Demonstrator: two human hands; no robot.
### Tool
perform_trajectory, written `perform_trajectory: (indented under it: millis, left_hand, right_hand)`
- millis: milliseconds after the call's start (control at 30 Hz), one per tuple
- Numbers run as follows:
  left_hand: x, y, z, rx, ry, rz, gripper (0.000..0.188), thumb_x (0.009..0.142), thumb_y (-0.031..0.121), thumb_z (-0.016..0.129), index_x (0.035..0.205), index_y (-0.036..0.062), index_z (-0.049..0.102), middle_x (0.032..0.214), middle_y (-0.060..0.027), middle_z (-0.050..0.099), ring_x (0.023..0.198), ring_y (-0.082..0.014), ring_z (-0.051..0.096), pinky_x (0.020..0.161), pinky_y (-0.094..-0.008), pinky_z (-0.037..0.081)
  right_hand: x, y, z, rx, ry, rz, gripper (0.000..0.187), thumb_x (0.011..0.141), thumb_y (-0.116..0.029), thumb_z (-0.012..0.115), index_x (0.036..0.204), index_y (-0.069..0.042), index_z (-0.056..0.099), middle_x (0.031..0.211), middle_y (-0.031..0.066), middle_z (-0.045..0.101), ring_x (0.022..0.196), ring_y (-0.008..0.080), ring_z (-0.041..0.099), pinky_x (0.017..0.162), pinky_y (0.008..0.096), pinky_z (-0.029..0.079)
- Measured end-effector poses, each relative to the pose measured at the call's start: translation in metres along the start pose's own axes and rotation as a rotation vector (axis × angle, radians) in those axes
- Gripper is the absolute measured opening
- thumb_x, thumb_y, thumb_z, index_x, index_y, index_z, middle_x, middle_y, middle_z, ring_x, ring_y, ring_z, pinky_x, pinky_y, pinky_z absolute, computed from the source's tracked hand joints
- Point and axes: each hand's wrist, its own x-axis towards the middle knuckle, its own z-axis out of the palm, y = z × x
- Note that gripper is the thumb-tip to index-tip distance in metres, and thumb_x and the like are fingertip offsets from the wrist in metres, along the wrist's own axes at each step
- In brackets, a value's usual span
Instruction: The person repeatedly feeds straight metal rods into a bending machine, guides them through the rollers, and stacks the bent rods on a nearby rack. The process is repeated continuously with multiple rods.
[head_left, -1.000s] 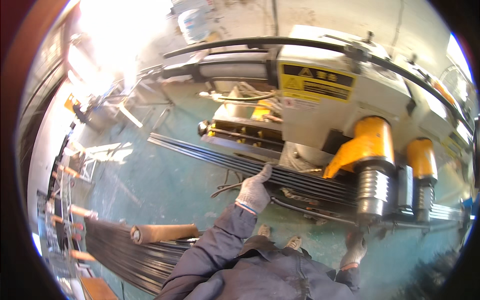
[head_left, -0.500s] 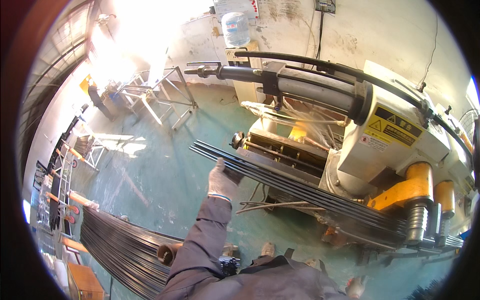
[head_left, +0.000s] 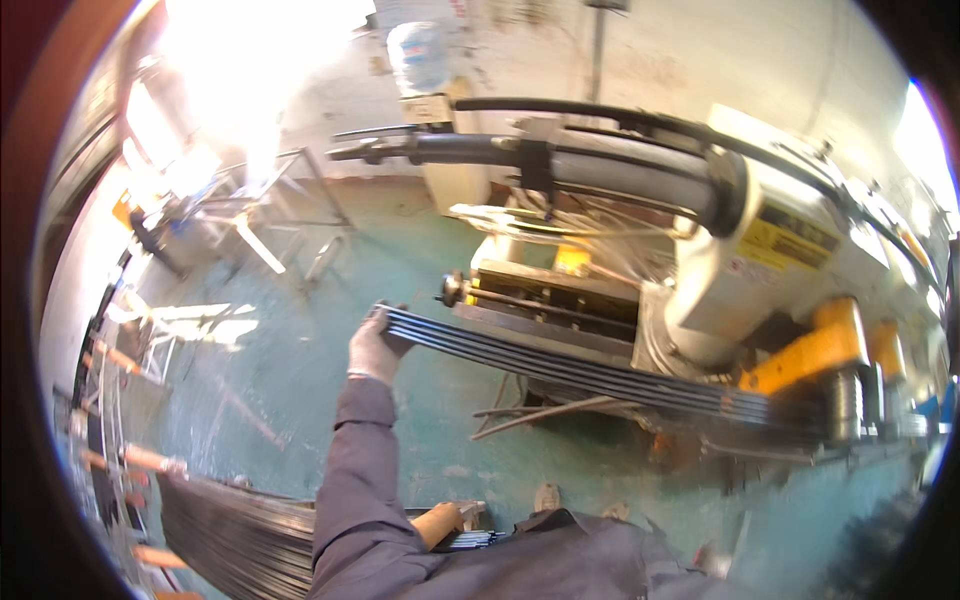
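Note:
In a pale glove, my left hand (head_left: 374,350) reaches forward and is closed round the left end of a flat row of several long dark metal rods (head_left: 560,372). The rods slope down to the right, along the near side of a large white machine (head_left: 715,295). Their right part runs under the machine's yellow arm (head_left: 805,352), next to a ribbed steel cylinder (head_left: 846,405). Low on the right, my right hand (head_left: 712,560) is a smeared patch beside my body, and its fingers do not show.
A big stack of dark rods (head_left: 235,530) lies at lower left, with an orange roller (head_left: 437,524) near its right end. Metal frames (head_left: 265,215) stand at the back left. A water bottle (head_left: 418,58) stands behind the machine. Loose bars (head_left: 545,412) stick out below the rods.
My left hand has slid left along the rods from under them to their end, where it now grips. The whole view has shifted and blurred a little.

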Motion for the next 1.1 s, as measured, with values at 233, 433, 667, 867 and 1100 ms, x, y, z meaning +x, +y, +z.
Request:
perform_trajectory:
  millis: [233,433,667,867,1100]
  left_hand:
    - [0.001,0.015,-0.022,0.413,-0.091,-0.130,0.055,0.116,0.054,0.059,0.166,0.0305,0.056,0.139,-0.0061,0.074,0.117,-0.0321,0.075,0.095,-0.0564,0.064]
    - [0.004,0.005,-0.004,0.216,0.037,-0.051,0.062,0.119,0.059,0.050,0.163,0.0155,0.057,0.150,-0.0125,0.068,0.132,-0.0372,0.070,0.108,-0.0604,0.061]
    - [-0.063,-0.103,0.016,-0.123,0.269,-0.053,0.078,0.120,0.063,0.040,0.167,0.0020,0.049,0.169,-0.0191,0.056,0.157,-0.0396,0.053,0.132,-0.0563,0.043]
    - [-0.178,-0.316,0.027,-0.178,0.324,-0.473,0.075,0.116,0.065,0.050,0.157,0.0017,0.054,0.170,-0.0181,0.055,0.158,-0.0416,0.049,0.133,-0.0622,0.039]
    - [-0.263,-0.417,0.092,0.175,-0.302,-0.656,0.050,0.122,0.049,0.046,0.151,0.0122,0.061,0.162,-0.0118,0.060,0.141,-0.0343,0.057,0.123,-0.0562,0.045]
  right_hand:
    - [-0.098,-0.093,0.011,-0.455,-0.026,-0.170,0.034,0.098,-0.038,0.070,0.091,-0.006,0.080,0.083,0.0059,0.077,0.072,0.0174,0.070,0.064,0.0364,0.052]
    - [-0.075,-0.132,0.054,-0.336,-0.209,-0.096,0.040,0.106,-0.042,0.073,0.108,-0.003,0.081,0.099,0.0032,0.082,0.087,0.0117,0.075,0.077,0.0305,0.057]
    - [0.016,-0.153,0.034,-0.418,-0.259,-0.111,0.047,0.099,-0.046,0.074,0.097,-0.001,0.084,0.090,0.0083,0.083,0.087,0.0140,0.078,0.082,0.0324,0.058]
    - [0.176,-0.098,-0.045,-0.918,-0.286,-0.385,0.052,0.107,-0.048,0.057,0.118,-0.005,0.084,0.114,0.0231,0.083,0.110,0.0410,0.080,0.098,0.0490,0.060]
    - [0.237,-0.147,-0.081,-0.837,-0.215,-0.308,0.059,0.100,-0.053,0.068,0.120,0.000,0.084,0.116,0.0265,0.083,0.116,0.0424,0.079,0.103,0.0470,0.059]
